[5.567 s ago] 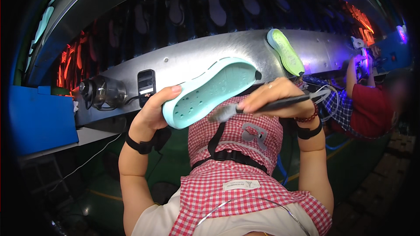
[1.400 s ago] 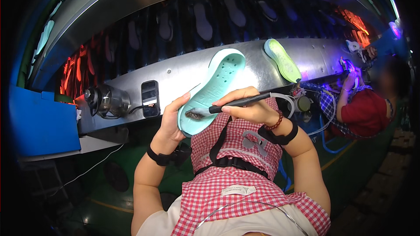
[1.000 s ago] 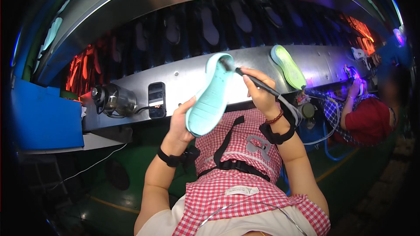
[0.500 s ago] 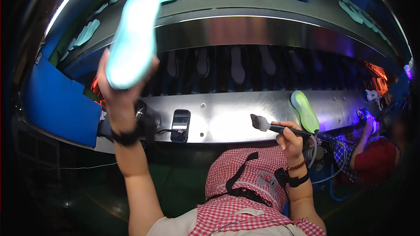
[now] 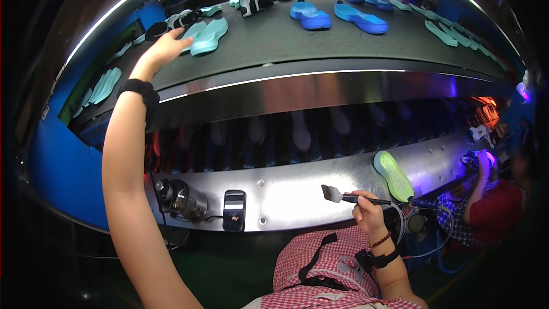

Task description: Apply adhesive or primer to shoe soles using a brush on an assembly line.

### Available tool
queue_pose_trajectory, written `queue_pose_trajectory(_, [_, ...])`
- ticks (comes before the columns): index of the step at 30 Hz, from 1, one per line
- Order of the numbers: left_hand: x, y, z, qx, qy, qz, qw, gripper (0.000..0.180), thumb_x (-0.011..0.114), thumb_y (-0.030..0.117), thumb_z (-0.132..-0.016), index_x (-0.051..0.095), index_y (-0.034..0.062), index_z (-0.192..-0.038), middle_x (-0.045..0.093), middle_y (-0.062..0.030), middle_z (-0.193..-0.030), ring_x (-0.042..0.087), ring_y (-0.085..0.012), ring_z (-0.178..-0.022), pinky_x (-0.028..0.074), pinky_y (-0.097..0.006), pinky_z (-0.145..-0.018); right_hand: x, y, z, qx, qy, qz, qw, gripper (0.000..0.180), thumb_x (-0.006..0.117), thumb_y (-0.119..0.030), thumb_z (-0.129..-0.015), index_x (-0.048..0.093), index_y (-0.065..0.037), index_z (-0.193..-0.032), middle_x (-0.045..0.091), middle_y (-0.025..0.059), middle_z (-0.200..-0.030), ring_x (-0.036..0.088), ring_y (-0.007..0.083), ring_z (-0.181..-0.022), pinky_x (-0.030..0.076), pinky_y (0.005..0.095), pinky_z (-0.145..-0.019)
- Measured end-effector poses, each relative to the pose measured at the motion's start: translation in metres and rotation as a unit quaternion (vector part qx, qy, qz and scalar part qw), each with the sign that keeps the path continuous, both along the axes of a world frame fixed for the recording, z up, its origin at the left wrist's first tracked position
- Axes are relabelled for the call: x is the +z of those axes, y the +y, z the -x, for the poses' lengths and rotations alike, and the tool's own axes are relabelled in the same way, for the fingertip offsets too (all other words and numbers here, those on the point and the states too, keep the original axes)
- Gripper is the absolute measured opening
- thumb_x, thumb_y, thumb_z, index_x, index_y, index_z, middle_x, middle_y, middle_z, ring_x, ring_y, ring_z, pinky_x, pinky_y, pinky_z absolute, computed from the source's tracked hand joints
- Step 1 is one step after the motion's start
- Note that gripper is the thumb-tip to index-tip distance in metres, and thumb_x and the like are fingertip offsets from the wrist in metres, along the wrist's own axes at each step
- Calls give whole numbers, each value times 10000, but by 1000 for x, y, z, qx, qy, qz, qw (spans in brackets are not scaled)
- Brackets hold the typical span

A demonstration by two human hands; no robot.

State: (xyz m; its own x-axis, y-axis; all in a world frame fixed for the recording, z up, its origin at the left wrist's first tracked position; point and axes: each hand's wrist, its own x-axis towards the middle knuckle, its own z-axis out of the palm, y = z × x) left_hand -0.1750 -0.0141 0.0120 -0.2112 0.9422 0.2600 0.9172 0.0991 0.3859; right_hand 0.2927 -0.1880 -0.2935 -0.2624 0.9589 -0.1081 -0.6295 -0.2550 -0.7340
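Note:
My left arm reaches far across to the dark belt, where my left hand (image 5: 166, 48) is at the near-left edge of a pair of mint-green shoe soles (image 5: 209, 36). Its fingers are stretched out and apart; whether they touch the left sole is hard to see. Lower right, my right hand (image 5: 368, 213) is closed round the black handle of a brush (image 5: 333, 193), its dark-tipped bristles pointing left above the metal ledge. Beyond that hand a yellow-green sole (image 5: 394, 177) lies on the ledge.
Blue soles (image 5: 360, 18) and a black-and-white shoe (image 5: 254, 3) sit on the belt (image 5: 257, 46). A phone (image 5: 234, 210) and a dark transparent bottle (image 5: 182, 199) are on the metal ledge (image 5: 291, 200). Soles line the dark slot behind. At right, a person (image 5: 494, 209) handles something under violet light.
My left hand has gone from holding a mint-green sole up close to reaching onto the belt, without that raised sole. The view has tilted upward. My right hand keeps the brush.

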Motion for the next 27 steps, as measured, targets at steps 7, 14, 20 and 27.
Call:
queue_pose_trajectory(7, [-19, 56, 24, 6, 130, 127, 983, 728, 592, 582, -700, 488, 80, -1216, 448, -205, -1271, 434, -327, -1176, 342, -375, -962, -9, 6, 0, -37, 8, 35, 999, 184, 497, -65, -853, 567, 30, -994, 616, 205, -979, 487, 111, -457, 391, 198, -436])
queue_pose_trajectory(14, [-31, 58, 9, 21, 112, 70, 991, 748, 622, 656, -597, 612, 17, -985, 500, -221, -1134, 503, -356, -1061, 400, -365, -879, -29, 2, -22, -66, 18, 99, 993, 204, 507, -62, -842, 567, 41, -1008, 631, 168, -934, 476, 112, -461, 383, 216, -439])
queue_pose_trajectory(20, [-33, 35, -60, -198, -102, -49, 974, 444, 577, 409, -824, 585, -24, -923, 579, -80, -765, 529, -155, -735, 423, -281, -691, -19, 14, -21, -60, 4, 80, 995, 198, 507, -60, -847, 565, 47, -1004, 625, 165, -933, 475, 112, -480, 385, 217, -460])
queue_pose_trajectory(27, [-44, -26, -51, -121, 121, -105, 980, 375, 586, 297, -825, 565, -43, -980, 587, -154, -964, 533, -249, -951, 402, -331, -839, -4, 9, -30, -61, 9, -35, 997, 259, 562, 48, -780, 555, 17, -1037, 586, 185, -1053, 590, 172, -828, 479, 255, -756])
